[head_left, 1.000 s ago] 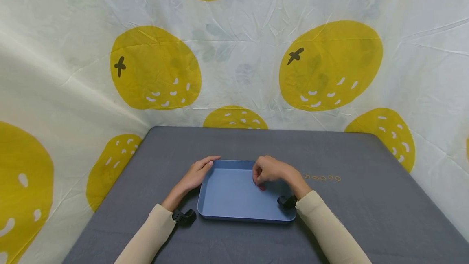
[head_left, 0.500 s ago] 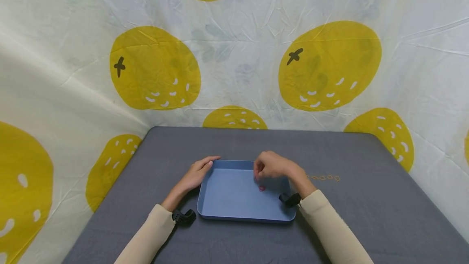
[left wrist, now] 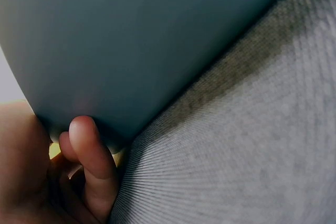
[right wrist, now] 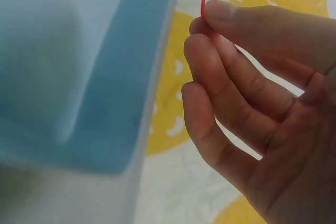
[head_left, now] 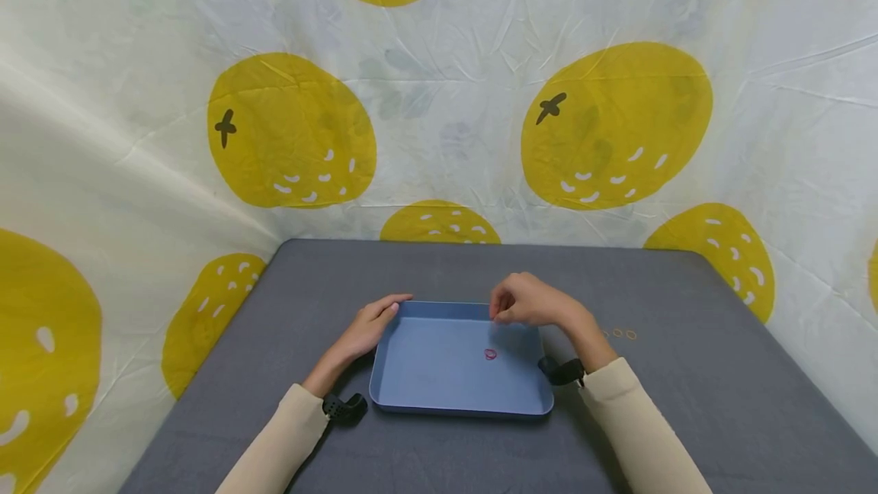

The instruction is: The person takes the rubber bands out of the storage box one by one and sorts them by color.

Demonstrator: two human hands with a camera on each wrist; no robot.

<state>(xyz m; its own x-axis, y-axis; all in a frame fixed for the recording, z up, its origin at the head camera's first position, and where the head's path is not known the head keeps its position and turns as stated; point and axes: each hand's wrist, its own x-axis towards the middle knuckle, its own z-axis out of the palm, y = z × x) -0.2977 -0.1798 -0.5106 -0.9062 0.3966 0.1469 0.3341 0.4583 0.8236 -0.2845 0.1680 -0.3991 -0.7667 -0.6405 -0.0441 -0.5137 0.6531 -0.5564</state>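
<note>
A blue tray (head_left: pixel 446 402) sits on the grey table. At its far left corner my left hand (head_left: pixel 370 326) holds the wall; the left wrist view shows bent fingers (left wrist: pixel 92 148) against the outside of the tray. My right hand (head_left: pixel 531 300) hovers over the tray's far right part. Between its thumb and index finger it pinches a thin red rubber band (right wrist: pixel 203 4), whose loop stands up above the fingertips in the right wrist view. Another red rubber band (head_left: pixel 490 354), which looks like overlapping loops, lies on the tray floor, right of the middle.
Several yellow-orange rubber bands (head_left: pixel 619 333) lie in a row on the table (head_left: pixel 686 395) to the right of the tray, partly hidden by my right forearm. Behind the table hangs a white curtain (head_left: pixel 446 136) printed with yellow fruit.
My right hand has risen from the tray floor and moved right and away from me, lifting one red rubber band and leaving red behind in the tray. My left hand has stayed put.
</note>
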